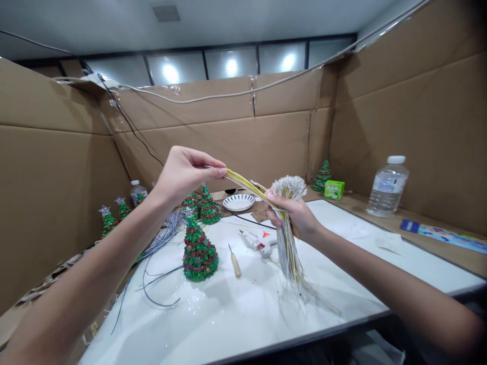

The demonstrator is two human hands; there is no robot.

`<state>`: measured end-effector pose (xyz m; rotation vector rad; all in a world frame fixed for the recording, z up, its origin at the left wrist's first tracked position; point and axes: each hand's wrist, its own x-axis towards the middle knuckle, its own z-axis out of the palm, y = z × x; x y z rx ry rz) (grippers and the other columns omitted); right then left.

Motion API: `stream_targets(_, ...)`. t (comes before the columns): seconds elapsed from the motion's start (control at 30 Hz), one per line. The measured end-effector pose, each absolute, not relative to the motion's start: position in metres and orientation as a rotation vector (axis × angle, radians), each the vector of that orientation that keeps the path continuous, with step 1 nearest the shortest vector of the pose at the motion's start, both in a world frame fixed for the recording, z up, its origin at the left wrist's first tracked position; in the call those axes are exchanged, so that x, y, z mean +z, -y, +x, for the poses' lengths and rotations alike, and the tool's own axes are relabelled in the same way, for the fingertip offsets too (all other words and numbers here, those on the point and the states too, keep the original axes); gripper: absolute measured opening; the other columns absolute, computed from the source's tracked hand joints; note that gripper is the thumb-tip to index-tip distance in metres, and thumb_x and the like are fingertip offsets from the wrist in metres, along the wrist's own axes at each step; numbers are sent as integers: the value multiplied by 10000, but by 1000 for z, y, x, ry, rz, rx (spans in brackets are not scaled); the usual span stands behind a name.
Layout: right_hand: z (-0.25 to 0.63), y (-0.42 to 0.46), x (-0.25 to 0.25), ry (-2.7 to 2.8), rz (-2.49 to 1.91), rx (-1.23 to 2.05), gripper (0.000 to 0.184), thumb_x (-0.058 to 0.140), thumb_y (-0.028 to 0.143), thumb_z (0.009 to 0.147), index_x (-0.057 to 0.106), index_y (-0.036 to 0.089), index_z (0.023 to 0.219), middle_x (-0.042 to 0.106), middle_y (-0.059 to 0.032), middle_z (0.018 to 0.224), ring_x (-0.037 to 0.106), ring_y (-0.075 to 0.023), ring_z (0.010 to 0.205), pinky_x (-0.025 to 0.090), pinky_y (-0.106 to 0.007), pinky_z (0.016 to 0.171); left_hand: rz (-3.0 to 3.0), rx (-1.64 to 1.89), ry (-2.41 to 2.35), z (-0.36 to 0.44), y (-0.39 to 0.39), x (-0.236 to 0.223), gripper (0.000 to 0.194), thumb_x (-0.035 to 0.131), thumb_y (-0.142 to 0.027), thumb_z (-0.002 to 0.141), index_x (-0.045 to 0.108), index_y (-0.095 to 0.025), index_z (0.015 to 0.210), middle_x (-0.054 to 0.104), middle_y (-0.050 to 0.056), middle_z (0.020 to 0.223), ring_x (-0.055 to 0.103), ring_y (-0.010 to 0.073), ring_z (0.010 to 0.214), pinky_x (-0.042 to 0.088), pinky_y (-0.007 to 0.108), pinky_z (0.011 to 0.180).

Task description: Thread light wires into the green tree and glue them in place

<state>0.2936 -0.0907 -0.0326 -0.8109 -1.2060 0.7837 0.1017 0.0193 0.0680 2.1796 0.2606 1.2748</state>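
Note:
My right hand (294, 215) is wrapped round a bundle of thin wires (288, 253) topped by a cluster of clear beads (289, 187). Pinched in my left hand (188, 170), higher and further left, is the end of several yellow and white strands (245, 183). These strands stretch down to the fingers of my right hand. On the table below stands a small green beaded Christmas tree (200, 253) with red garlands and a star. An awl with a wooden handle (235, 264) lies beside it, and a white glue gun (261, 243) rests behind the hanging wires.
More small trees (209, 205) stand behind and at left, near loose dark wires (163, 235). A striped plate (238, 202) sits at the back. On the right are a water bottle (388, 187), a green box (334, 190) and a blue strip (443, 234). Cardboard walls (213, 137) surround the white table (243, 324).

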Motion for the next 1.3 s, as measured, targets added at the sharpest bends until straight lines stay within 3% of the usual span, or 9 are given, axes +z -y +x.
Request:
stream_targets(0.13,298,92,-32,1226,-814,774,293,692,386,778,507,172,703,471,51,571,392,-44,361,248,-229,377,2195,1283,-334,96,-28,81,139,814,-161,650,780,-115,776,744,28,670,686,120,609,547,271,645)
stream_targets(0.43,341,95,-61,1212,-1132,665,314,610,460,771,496,174,714,472,37,589,384,-48,379,278,-238,415,2161,1645,-487,41,-50,124,377,807,-147,690,694,45,994,747,86,814,692,112,740,544,427,934)
stream_targets(0.53,382,90,-57,1134,-1325,649,279,604,404,769,476,170,685,459,31,601,380,-43,407,289,-229,423,2212,1699,-805,29,-37,132,403,814,-156,670,705,35,1008,741,46,798,680,95,731,534,422,898)
stream_targets(0.63,427,80,-44,1095,-1581,670,260,593,287,798,479,156,605,464,11,547,357,-44,394,292,-234,410,2264,1642,-1149,28,-18,135,441,810,-289,664,735,-14,1001,745,39,815,689,172,816,512,459,841)
stream_targets(0.73,461,69,-36,1071,-1870,617,269,637,209,808,525,127,577,484,-10,504,405,-63,418,330,-233,424,2338,1527,-1173,31,-7,136,458,773,-314,675,729,2,1003,748,50,828,681,196,850,477,461,820)
stream_targets(0.83,476,57,-45,1027,-2133,547,200,654,269,861,632,84,788,619,-52,726,565,-103,606,467,-233,551,2397,1413,-1021,34,-11,135,449,761,-301,664,723,50,941,742,41,744,677,159,809,473,424,837)
stream_targets(0.93,477,45,-66,1009,-2275,477,339,570,377,931,613,103,1124,625,-85,1105,626,-189,955,541,-354,817,2489,1294,-880,37,-20,133,434,774,-326,643,739,37,877,730,18,644,668,112,724,493,416,864)
stream_targets(1.03,471,36,-83,1029,-2307,388,399,619,378,897,598,109,1190,591,-111,1213,594,-251,1080,517,-391,898,2542,1174,-823,43,-24,131,390,809,-287,624,746,23,853,736,45,626,666,111,650,541,406,827)
stream_targets(1.3,410,24,-63,1228,-1976,247,368,556,416,928,638,120,1132,631,-140,1192,606,-231,1069,496,-407,932,2634,879,-707,58,0,117,268,784,-215,672,758,-3,834,724,92,614,610,119,558,539,259,619)
